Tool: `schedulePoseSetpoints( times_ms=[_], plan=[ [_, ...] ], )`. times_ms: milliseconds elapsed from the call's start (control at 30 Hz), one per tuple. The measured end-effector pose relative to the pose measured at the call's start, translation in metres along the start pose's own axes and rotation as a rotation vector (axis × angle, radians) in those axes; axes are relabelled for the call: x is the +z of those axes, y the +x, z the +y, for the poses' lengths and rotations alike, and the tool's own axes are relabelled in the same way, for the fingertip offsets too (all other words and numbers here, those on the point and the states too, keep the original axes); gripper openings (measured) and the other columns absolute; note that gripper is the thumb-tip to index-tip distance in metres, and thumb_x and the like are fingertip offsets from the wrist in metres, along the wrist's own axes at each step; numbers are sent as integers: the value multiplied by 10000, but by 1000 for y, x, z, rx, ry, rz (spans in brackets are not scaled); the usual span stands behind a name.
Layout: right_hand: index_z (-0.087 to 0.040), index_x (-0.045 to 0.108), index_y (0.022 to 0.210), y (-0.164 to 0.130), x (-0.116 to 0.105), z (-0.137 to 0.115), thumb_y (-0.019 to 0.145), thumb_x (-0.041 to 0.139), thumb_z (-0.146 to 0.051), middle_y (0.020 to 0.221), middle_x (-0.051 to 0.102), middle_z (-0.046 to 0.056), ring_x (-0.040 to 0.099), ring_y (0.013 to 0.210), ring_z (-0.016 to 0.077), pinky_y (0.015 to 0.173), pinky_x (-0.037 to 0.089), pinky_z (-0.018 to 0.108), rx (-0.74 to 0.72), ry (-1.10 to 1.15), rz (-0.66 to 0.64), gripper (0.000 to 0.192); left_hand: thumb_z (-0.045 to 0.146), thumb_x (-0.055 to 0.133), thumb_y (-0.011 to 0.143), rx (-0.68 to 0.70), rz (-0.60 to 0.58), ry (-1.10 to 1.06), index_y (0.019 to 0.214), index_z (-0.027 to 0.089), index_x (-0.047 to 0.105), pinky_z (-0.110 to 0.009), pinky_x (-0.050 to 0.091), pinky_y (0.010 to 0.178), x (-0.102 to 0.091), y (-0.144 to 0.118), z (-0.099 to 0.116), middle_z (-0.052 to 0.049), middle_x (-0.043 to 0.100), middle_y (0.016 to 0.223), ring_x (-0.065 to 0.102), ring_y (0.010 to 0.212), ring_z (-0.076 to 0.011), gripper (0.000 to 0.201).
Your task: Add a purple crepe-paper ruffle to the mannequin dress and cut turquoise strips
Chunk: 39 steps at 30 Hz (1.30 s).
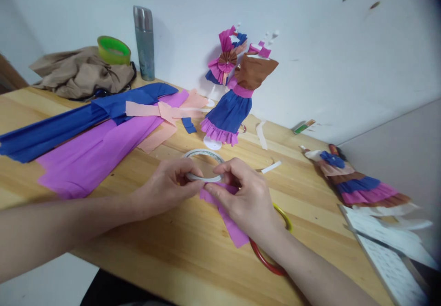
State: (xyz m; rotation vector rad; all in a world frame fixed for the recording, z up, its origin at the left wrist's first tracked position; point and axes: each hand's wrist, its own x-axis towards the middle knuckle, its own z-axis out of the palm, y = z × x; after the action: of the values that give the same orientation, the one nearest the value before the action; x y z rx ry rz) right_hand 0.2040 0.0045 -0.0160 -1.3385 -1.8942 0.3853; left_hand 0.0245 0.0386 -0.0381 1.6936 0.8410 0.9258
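Note:
My left hand [168,186] pinches the near left side of a white roll of tape [206,153], thumb pressed low on its rim. A strip of purple crepe paper [234,225] hangs below the roll, and my right hand [246,195] has it between thumb and fingers against the tape's near edge. The fingertips of both hands almost meet there. Partly under my right wrist lie scissors with a red handle loop [263,257] and a yellow one [284,216]; their blades are hidden. Just beyond the roll stands a small dress form in a blue, brown and purple paper dress [230,113].
Blue crepe paper [69,120], purple crepe paper [93,156] and peach strips [161,110] spread over the left of the wooden table [151,241]. Behind are brown cloth [86,74], green tape [113,51] and a flask [144,44]. Another paper dress [365,184] lies right, near a keyboard [389,264].

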Motion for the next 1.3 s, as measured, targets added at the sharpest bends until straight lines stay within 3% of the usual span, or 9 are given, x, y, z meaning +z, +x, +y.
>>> schedulePoseSetpoints(
  times_ms=[167,333,700,1033,1300],
  plan=[
    [-181,602,813,-2,0,-2,798,696,-209,676,527,-24,483,569,110,521,379,247,-56,-12,15,99,265,639,750,-86,85,18,712,132,610,-219,416,545,3,-1,-3,-1,586,654,521,598,-104,141],
    [-185,569,835,-4,-1,-3,846,607,-256,671,532,-18,495,567,112,526,405,249,-62,52,14,81,236,631,759,-84,92,9,691,134,598,-209,403,541,1,2,-5,5,579,644,517,603,-101,127],
    [-193,534,663,-2,2,-3,805,603,-302,521,490,-45,406,453,82,437,322,217,191,139,-84,192,275,624,732,-53,172,73,681,147,594,-202,400,510,3,2,-3,15,575,621,503,569,-92,141],
    [-197,546,645,-4,3,-4,788,571,-308,529,499,-31,428,455,97,434,325,229,282,215,-126,183,257,596,728,-50,158,50,674,146,594,-201,393,507,3,1,-2,18,561,610,497,562,-90,124],
    [-190,653,738,-8,6,-6,823,567,-194,613,609,-6,499,503,103,480,372,231,118,206,-93,121,255,622,750,-16,174,95,682,140,615,-200,415,514,4,0,-2,10,597,616,533,562,-92,134]
  ],
)
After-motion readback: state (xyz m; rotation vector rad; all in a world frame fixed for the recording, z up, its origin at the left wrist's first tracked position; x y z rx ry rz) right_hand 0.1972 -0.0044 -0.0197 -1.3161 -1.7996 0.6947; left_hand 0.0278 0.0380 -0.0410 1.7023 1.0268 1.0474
